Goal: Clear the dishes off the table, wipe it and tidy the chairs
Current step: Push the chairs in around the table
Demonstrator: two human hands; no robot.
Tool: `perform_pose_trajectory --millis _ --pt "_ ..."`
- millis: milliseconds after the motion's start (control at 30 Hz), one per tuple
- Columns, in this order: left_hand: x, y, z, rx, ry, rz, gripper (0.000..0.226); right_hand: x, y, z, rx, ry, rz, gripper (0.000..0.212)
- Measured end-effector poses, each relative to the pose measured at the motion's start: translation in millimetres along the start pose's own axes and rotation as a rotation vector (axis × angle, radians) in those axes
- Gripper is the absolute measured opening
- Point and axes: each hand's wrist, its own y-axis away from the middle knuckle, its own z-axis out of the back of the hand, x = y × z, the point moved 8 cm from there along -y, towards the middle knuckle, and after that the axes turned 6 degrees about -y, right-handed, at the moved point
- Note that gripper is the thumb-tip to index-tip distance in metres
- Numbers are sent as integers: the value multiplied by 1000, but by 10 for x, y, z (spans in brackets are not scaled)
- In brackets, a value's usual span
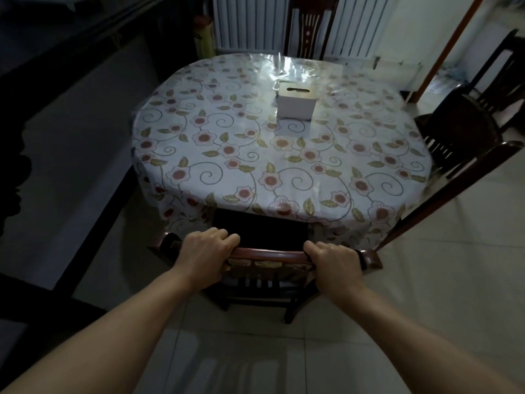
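Gripping the chair (270,253) top rail, the left hand (203,251) and right hand (333,261) are closing fully around it; pushing evenly is keeping it square to the bench (284,155).

Box (296,103) on table (199,155) centre, chairs behind (309,21), right (466,132), nearest chair (270,254) tucked in front

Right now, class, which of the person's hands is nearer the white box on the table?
Right, though only slightly. The right hand grips the near chair's top rail almost straight below the white box; the left hand grips the same rail further left.
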Motion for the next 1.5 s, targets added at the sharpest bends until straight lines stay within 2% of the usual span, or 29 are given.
perform_pose_trajectory --millis 333,600,800,1000,1333,1400,1500 --pt "4 -4 -27 44 -51 -63 54 51 23 21 -20 -9 -18 45" --pt "35 25 9 -2 -46 -36 58 94 49 9 -28 -14 -44 42" --pt "-7 76 -4 44 -43 22 41 104 116 -29 -33 -2 -72 41" --pt "-17 103 -35 133 -68 114 39 110 145 -43 -21 76 -106 41" --pt "-149 144 22 118 -69 126 30 27 285 -31 -2 81 -150 46" --pt "-154 150 30 115 -69 128 29 26 298 -46 23 68 -148 44" --pt "-165 163 50 110 -54 134 32 26 319 -79 147 17 -141 45"
